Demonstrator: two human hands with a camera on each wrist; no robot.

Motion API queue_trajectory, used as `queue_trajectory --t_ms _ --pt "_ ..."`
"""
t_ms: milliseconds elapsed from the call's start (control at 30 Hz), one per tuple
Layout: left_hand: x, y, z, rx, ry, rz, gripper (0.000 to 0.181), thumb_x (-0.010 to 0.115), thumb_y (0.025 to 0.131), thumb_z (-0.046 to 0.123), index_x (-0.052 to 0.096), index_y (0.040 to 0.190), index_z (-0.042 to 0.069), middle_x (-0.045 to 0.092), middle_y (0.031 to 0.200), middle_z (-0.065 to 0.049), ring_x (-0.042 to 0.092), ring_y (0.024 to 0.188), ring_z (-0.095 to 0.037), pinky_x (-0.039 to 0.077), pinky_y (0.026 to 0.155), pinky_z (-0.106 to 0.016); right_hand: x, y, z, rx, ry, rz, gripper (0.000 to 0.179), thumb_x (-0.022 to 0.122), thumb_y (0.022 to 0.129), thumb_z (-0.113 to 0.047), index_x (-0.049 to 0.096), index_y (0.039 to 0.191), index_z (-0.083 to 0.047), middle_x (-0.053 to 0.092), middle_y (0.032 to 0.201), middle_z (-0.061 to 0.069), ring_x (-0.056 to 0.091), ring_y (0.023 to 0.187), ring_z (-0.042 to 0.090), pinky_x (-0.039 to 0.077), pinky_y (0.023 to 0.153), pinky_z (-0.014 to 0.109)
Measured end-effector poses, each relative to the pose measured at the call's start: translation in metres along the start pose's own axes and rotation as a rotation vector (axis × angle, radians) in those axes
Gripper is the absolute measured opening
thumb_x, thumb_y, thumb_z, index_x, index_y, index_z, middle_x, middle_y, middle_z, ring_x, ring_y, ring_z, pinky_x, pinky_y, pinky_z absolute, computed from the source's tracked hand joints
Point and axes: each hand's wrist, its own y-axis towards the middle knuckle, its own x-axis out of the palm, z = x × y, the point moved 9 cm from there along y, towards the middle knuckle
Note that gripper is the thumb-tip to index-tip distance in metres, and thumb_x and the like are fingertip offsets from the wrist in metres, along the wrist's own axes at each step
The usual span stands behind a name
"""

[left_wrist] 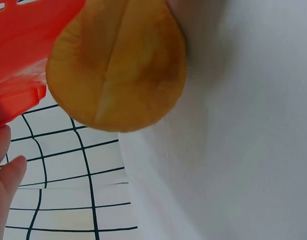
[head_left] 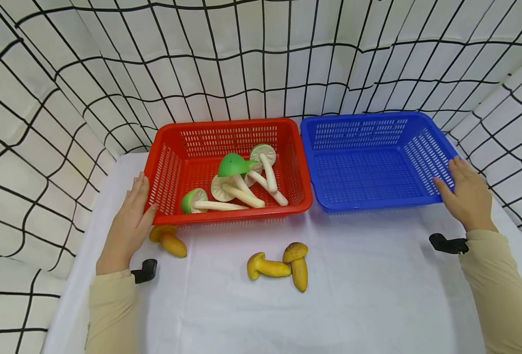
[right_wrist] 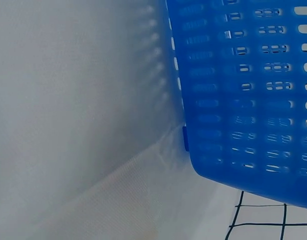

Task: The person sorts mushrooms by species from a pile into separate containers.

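Note:
My left hand (head_left: 126, 223) rests against the left side of a red basket (head_left: 304, 169), its fingers straight along the wall and its thumb by the front corner. Inside the basket lie several green-capped toy mushrooms (head_left: 232, 164) with pale stems. Just below that hand is a yellow-brown toy mushroom (head_left: 172, 243); its rounded cap (left_wrist: 118, 75) fills the top of the left wrist view. At the far side, my right hand (head_left: 469, 199) touches the right rim of an empty blue basket (head_left: 362, 172) with fingers extended. The right wrist view shows that basket's slotted wall (right_wrist: 243, 115) without the hand.
Two more yellow mushrooms, one lying sideways (head_left: 272, 268) and one pointing toward me (head_left: 300, 270), touch in front of the baskets. A white cloth (head_left: 376, 295) covers the table. Black netting (head_left: 261, 51) over white sheeting encloses the back and sides. The baskets stand side by side.

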Motion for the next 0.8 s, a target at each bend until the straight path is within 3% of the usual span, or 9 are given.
queue_trajectory --t_ms 233,400,533,667,800 --pt "-0.004 -0.005 -0.002 -0.104 -0.017 0.046 0.065 0.039 0.102 0.029 0.009 0.151 -0.001 0.003 0.159 -0.014 0.004 0.145 -0.031 0.007 0.115 -0.049 0.003 0.002 -0.002 -0.049 -0.039 -0.064 0.076 0.025 0.101 -0.045 0.012 0.144 0.016 0.009 0.151 0.033 0.005 0.142 0.041 0.009 0.113 0.057" --pt "-0.025 -0.027 -0.005 -0.170 -0.046 0.218 0.058 0.047 0.099 0.022 0.027 0.148 -0.003 0.021 0.155 -0.017 0.020 0.141 -0.035 0.019 0.112 -0.054 0.002 0.001 -0.004 -0.064 -0.039 -0.070 0.075 0.026 0.101 -0.044 0.013 0.143 0.017 0.009 0.150 0.033 0.005 0.142 0.042 0.009 0.113 0.057" --pt "-0.035 -0.046 -0.011 -0.184 -0.043 0.326 0.047 0.055 0.093 0.009 0.046 0.135 -0.008 0.040 0.142 -0.023 0.036 0.131 -0.041 0.029 0.107 -0.057 -0.002 0.000 -0.004 -0.054 -0.047 -0.044 0.074 0.027 0.100 -0.042 0.015 0.143 0.017 0.012 0.150 0.033 0.007 0.141 0.042 0.010 0.113 0.057" --pt "-0.029 -0.057 -0.020 -0.210 -0.010 0.302 0.043 0.062 0.088 0.004 0.052 0.128 -0.010 0.051 0.125 -0.028 0.046 0.116 -0.045 0.038 0.097 -0.060 -0.002 0.000 -0.003 -0.049 -0.046 -0.031 0.072 0.028 0.100 -0.040 0.016 0.143 0.017 0.013 0.150 0.033 0.008 0.142 0.042 0.010 0.113 0.055" --pt "-0.013 -0.060 -0.027 -0.208 -0.027 0.182 0.040 0.066 0.086 0.004 0.054 0.122 -0.010 0.054 0.116 -0.028 0.050 0.107 -0.043 0.043 0.088 -0.060 0.002 0.001 -0.002 -0.055 -0.045 -0.026 0.072 0.029 0.100 -0.039 0.017 0.142 0.018 0.014 0.149 0.034 0.009 0.141 0.042 0.010 0.114 0.054"
